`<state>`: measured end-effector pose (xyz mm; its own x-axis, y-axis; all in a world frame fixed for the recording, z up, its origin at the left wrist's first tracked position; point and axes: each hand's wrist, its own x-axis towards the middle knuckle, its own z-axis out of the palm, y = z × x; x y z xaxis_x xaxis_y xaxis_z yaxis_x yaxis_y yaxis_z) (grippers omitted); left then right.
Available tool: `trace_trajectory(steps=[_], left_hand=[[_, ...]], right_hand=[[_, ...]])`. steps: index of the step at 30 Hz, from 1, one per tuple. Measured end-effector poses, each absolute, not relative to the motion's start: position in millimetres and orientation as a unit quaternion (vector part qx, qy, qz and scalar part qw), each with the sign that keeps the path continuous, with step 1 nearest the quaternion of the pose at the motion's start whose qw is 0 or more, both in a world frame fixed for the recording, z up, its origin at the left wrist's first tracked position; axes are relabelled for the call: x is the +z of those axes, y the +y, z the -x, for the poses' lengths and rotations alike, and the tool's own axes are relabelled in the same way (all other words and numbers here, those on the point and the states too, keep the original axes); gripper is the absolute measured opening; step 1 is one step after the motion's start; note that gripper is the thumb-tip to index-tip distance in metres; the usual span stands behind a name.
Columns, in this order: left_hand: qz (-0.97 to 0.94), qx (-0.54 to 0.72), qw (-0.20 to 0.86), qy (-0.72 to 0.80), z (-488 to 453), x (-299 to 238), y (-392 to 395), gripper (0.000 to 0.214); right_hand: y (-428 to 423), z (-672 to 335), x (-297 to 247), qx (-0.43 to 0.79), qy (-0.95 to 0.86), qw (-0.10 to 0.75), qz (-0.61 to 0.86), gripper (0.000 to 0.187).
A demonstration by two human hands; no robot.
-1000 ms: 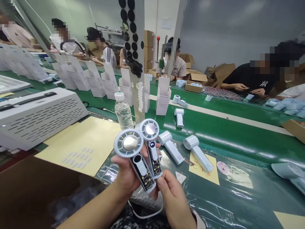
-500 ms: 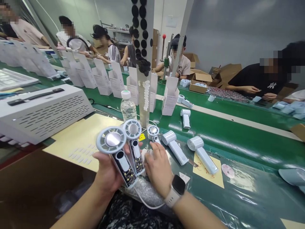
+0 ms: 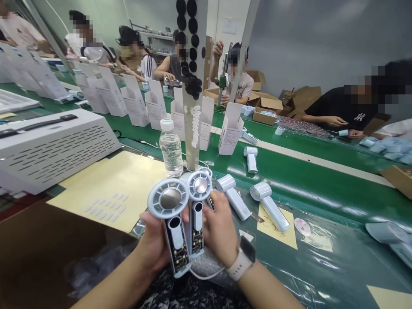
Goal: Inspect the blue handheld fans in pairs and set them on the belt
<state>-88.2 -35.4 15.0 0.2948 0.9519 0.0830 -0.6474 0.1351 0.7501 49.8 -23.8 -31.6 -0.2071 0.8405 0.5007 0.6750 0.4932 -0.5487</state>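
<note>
Two pale blue handheld fans are up in front of me, their handles uncovered so the circuit boards show. My left hand is closed round the nearer handheld fan, and one of its fingertips shows between the two handles. Beside it is the second handheld fan, with a smaller round head. My right hand, wearing a watch, curls against that second fan's right side; its thumb is hidden. Behind them, a third fan is mostly covered.
Closed fans lie to the right, one across a yellow paper. A water bottle stands by the metal post. White strips lie on yellow card, near a vented grey box. Open white boxes line the green belt; co-workers sit beyond.
Both fans have shifted right and a little down, with my left hand. My right hand has moved from the table area behind to the second fan's side. A co-worker opposite has raised an arm.
</note>
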Motion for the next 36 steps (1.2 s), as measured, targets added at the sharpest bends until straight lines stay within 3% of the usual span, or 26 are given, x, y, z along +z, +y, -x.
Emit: trace_trajectory(steps=[3,7,13,17,19,24,29,32,36], left_hand=[[-0.368,0.560,0.714,0.205,89,20,-34,0.063],[-0.342,0.540,0.740,0.211,90,18,-41,0.063],[-0.271,0.452,0.827,0.194,78,5,-49,0.064],[-0.262,0.368,0.873,0.185,72,-5,-52,0.070],[-0.266,0.337,0.879,0.209,72,-9,-53,0.071],[-0.279,0.329,0.872,0.229,71,-13,-50,0.073],[-0.273,0.326,0.878,0.218,67,-9,-48,0.070],[-0.261,0.329,0.885,0.201,65,-9,-47,0.069],[-0.248,0.343,0.891,0.162,63,-6,-46,0.068]], right_hand=[[-24,-43,-44,0.109,-0.809,0.376,0.439,0.028],[-24,-76,-23,0.254,-0.713,0.451,0.474,0.024],[-35,-110,11,0.372,-0.607,0.548,0.440,0.021],[-33,-115,16,0.576,-0.577,0.489,0.310,0.063],[-28,-124,18,0.613,-0.597,0.436,0.279,0.063],[-24,-133,24,0.598,-0.618,0.421,0.290,0.044],[-35,-109,15,0.577,-0.536,0.510,0.345,0.040],[-32,-105,7,0.588,-0.488,0.506,0.400,0.046],[-15,-132,11,0.436,-0.489,0.566,0.500,0.038]])
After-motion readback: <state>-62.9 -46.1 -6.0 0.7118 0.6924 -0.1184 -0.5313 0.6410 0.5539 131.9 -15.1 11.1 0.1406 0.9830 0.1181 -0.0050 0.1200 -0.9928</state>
